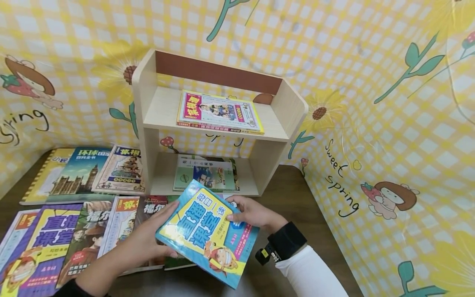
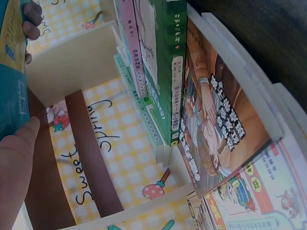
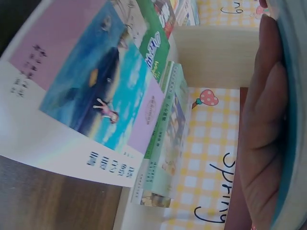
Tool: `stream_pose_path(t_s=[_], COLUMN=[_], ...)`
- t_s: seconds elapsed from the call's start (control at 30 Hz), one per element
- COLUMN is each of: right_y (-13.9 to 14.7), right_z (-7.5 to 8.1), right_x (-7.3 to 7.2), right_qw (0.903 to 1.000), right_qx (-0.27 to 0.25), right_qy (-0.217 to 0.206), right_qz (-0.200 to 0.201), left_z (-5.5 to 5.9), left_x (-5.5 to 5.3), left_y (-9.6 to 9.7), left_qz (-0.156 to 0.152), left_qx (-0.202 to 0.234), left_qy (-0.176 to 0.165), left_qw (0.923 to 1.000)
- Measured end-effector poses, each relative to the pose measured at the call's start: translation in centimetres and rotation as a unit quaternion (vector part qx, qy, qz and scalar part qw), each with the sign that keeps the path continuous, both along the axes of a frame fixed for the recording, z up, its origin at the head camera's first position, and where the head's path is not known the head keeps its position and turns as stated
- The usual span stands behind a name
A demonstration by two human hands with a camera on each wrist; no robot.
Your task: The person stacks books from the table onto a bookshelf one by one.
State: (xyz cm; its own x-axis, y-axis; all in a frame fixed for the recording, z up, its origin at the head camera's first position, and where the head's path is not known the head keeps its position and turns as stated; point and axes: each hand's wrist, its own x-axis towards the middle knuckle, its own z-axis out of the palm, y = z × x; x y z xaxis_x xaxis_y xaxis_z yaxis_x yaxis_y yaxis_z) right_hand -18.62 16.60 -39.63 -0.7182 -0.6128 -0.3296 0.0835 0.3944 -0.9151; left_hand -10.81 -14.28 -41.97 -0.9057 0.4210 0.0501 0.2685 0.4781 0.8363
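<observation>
A blue and yellow book [image 1: 208, 231] is held tilted in front of a small wooden shelf [image 1: 272, 163], its cover towards the head camera. My right hand [image 1: 256, 212] grips its upper right edge, with the thumb on the cover. At the left edge, my left hand [image 1: 150, 239] holds the same book, its fingers partly hidden behind it. In the left wrist view the left thumb [image 2: 19, 148] lies against the blue book [image 2: 10, 96]. Stacked flat on the upper board are several books [image 1: 222, 113]; green-covered books [image 1: 205, 175] lie on the lower board.
Left of the shelf, an upper row includes a teal book [image 1: 79, 171], and a lower row includes a purple book [image 1: 52, 243]. A pink-and-white book [image 3: 96, 91] lies before the shelf. Yellow checked cloth [image 1: 352, 136] hangs behind and at the right of the brown table [image 1: 315, 222].
</observation>
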Motion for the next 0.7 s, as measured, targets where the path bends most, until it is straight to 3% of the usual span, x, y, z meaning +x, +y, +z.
stream_pose_path(t_s=[0.4,0.57,0.7], right_y=[-0.3,0.0,0.7], right_z=[1.2,2.4,3.2], right_x=[-1.0,-1.0,-1.1], right_qw=[0.9984,0.9986,0.9987], right_qx=[0.036,0.035,-0.001], right_qy=[0.035,0.04,0.04], right_qz=[0.024,0.006,-0.031], left_z=[0.1,0.4,0.9], left_x=[0.0,0.1,0.3], left_y=[-0.4,-0.2,-0.2], left_qz=[0.018,0.029,0.054], left_qx=[0.047,0.065,0.069], left_qy=[0.003,0.004,0.009], left_qw=[0.9987,0.9975,0.9961])
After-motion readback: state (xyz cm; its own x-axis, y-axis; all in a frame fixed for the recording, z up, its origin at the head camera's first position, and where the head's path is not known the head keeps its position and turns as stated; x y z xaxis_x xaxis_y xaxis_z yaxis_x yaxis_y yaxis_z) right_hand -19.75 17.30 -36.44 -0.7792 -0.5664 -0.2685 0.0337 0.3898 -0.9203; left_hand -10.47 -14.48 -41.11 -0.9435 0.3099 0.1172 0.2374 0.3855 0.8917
